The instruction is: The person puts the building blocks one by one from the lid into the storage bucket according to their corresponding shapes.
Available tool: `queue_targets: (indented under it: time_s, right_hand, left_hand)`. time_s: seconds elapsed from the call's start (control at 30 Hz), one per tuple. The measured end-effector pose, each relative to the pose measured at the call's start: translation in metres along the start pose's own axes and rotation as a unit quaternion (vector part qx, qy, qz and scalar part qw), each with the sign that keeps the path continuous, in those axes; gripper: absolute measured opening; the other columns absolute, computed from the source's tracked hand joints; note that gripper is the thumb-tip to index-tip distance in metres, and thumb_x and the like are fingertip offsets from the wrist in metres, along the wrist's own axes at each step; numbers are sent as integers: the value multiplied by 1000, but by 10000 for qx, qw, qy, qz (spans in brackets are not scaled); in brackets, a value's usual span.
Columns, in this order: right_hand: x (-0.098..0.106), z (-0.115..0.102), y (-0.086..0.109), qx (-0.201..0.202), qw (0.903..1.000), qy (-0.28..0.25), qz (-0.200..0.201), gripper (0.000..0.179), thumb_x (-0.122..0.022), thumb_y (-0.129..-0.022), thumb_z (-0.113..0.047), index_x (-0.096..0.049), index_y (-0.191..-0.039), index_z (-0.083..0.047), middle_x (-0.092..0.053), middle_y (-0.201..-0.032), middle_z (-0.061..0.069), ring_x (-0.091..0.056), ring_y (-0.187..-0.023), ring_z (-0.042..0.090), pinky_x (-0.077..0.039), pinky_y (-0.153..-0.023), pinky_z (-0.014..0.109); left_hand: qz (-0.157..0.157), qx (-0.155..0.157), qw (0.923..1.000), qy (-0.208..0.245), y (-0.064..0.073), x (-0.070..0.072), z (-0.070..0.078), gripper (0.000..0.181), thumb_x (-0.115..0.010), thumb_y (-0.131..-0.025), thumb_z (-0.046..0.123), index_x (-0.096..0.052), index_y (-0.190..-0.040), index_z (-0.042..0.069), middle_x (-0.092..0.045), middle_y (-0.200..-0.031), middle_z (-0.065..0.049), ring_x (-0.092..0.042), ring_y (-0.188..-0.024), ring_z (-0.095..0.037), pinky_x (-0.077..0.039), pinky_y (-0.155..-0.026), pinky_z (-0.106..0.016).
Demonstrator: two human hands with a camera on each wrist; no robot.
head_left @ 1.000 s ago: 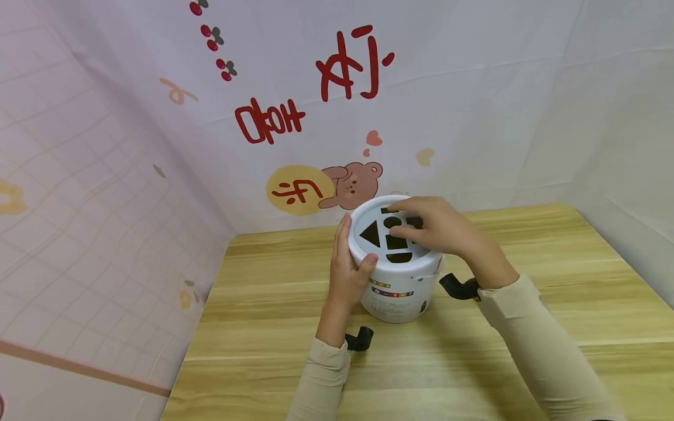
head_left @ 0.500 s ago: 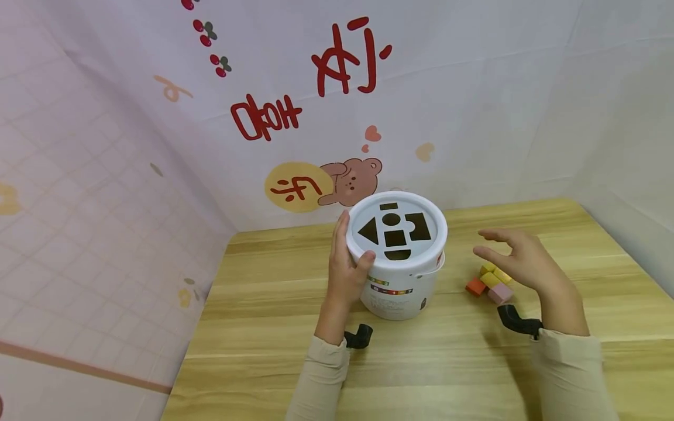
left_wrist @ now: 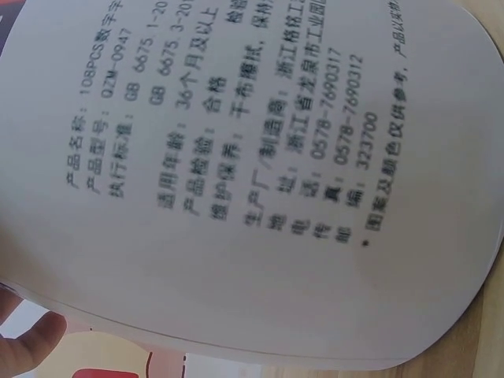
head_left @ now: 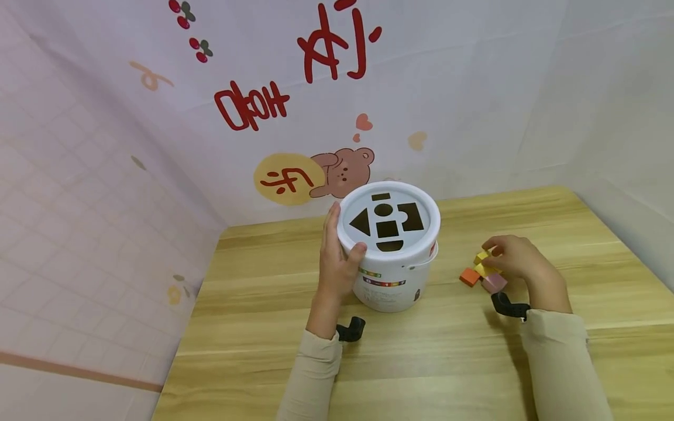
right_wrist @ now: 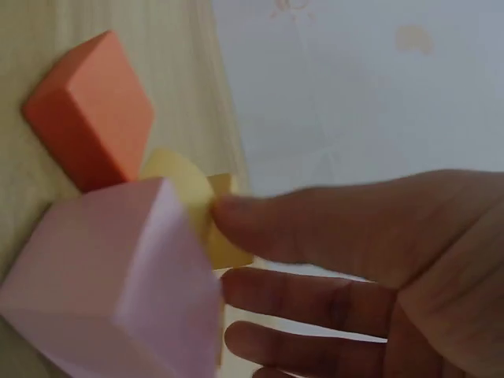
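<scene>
A white bucket point(head_left: 387, 295) stands on the table, its lid point(head_left: 414, 240) cut with dark shaped holes, among them a triangle, a circle and a square. My left hand point(head_left: 339, 269) grips its left side, thumb over the rim. The left wrist view is filled by the bucket's printed wall point(left_wrist: 236, 299), fingertips low at the left. My right hand point(head_left: 521, 263) is at the small blocks to the right, thumb and fingers apart around the yellow ones point(head_left: 481, 257). In the right wrist view the thumb tip overlaps a yellow block point(right_wrist: 228, 250); the pink block point(right_wrist: 79, 268) partly hides the yellow ones.
An orange block point(head_left: 470, 277) and the pink block point(head_left: 495, 283) lie beside the yellow ones on the wooden table point(head_left: 253, 351). A thin handle point(head_left: 425, 261) hangs on the bucket's side. A printed cloth point(head_left: 474, 88) backs the table, another stands at the left.
My right hand has left the lid's holes, swung right and lowered to the blocks, which it no longer blocks from view. My left hand stays on the bucket. The head view shifts slightly.
</scene>
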State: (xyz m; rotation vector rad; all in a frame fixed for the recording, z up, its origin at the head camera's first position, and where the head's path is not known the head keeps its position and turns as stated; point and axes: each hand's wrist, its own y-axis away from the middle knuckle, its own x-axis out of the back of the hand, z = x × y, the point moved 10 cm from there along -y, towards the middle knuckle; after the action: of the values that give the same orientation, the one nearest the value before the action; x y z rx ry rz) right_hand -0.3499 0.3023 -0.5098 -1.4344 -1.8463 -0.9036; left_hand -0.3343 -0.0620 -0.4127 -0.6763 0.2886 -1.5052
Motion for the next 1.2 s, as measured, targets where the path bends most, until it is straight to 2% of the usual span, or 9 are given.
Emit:
queue_targets:
  time_s: [0.1, 0.27, 0.4, 0.47, 0.6, 0.73, 0.93, 1.03, 1.2]
  right_hand:
    - [-1, 1, -4, 40, 9999, 5, 131, 37, -71, -95, -11, -65, -123, 12, -67, -112, 37, -68, -94, 43, -58, -79, 54]
    - [-6, -3, -9, 97, 9993, 57, 350, 29, -74, -99, -19, -72, -112, 7, -71, -101, 22, -64, -88, 33, -53, -75, 45]
    - [-8, -6, -9, 118, 9988, -39, 482, 29, -71, -101, -19, -72, -117, 6, -72, -103, 20, -64, -88, 30, -53, -78, 45]
    - [-9, -6, -8, 123, 9985, -142, 519, 30, -69, -102, -16, -70, -121, 7, -72, -106, 23, -66, -88, 30, -55, -77, 46]
    - [0, -14, -5, 357, 9962, -90, 794, 32, -67, -104, -16, -68, -126, 7, -71, -113, 29, -68, -95, 41, -57, -81, 56]
    - [17, -38, 1, 881, 9876, 50, 1298, 32, -68, -104, -16, -69, -126, 7, -72, -116, 31, -65, -106, 55, -52, -88, 69]
    - [47, -80, 6, 1237, 9796, -6, 1587, 35, -65, -106, -19, -67, -131, 5, -71, -118, 31, -63, -113, 57, -47, -92, 74]
    - [66, -103, 5, 1444, 9737, -74, 1759, 32, -67, -105, -16, -68, -130, 4, -72, -117, 30, -64, -112, 55, -47, -94, 73]
    - [91, -144, 7, 2063, 9521, 98, 2253, 25, -74, -98, -7, -73, -122, 1, -76, -109, 24, -70, -101, 47, -52, -87, 65]
  left_hand:
    - [2, -7, 10000, -17, -1, 1, 1, 110, -53, -90, 84, -28, -166, 9, -26, -171, -16, -40, -148, -26, -41, -117, -51]
    - [10, -30, 10000, -27, -1, 1, 4, 113, -52, -89, 85, -28, -166, 7, -27, -171, -12, -42, -147, -27, -42, -116, -51]
    - [-12, -13, 10000, -59, -2, 2, 4, 114, -51, -88, 87, -28, -166, 7, -27, -171, -11, -41, -148, -27, -41, -117, -51]
    - [-16, 5, 10000, -63, -2, 2, 3, 113, -51, -88, 87, -29, -166, 8, -27, -171, -10, -39, -149, -26, -40, -118, -52]
    - [0, 30, 10000, -75, -1, 2, 3, 112, -51, -88, 86, -29, -166, 9, -27, -172, -8, -35, -152, -26, -36, -119, -54]
    - [0, 46, 10000, -73, -1, 1, 3, 112, -51, -88, 86, -30, -166, 9, -26, -172, -9, -32, -154, -26, -35, -120, -56]
    - [-1, 52, 10000, -72, -1, 0, 1, 111, -51, -88, 86, -30, -166, 10, -26, -172, -7, -33, -154, -25, -35, -120, -55]
    - [7, 62, 9999, -81, -1, 1, 1, 110, -51, -88, 86, -30, -166, 11, -25, -172, -3, -33, -154, -25, -36, -120, -55]
    - [-19, 14, 10000, -86, 0, 1, 2, 109, -51, -89, 86, -30, -166, 12, -26, -172, -3, -35, -153, -26, -37, -119, -54]
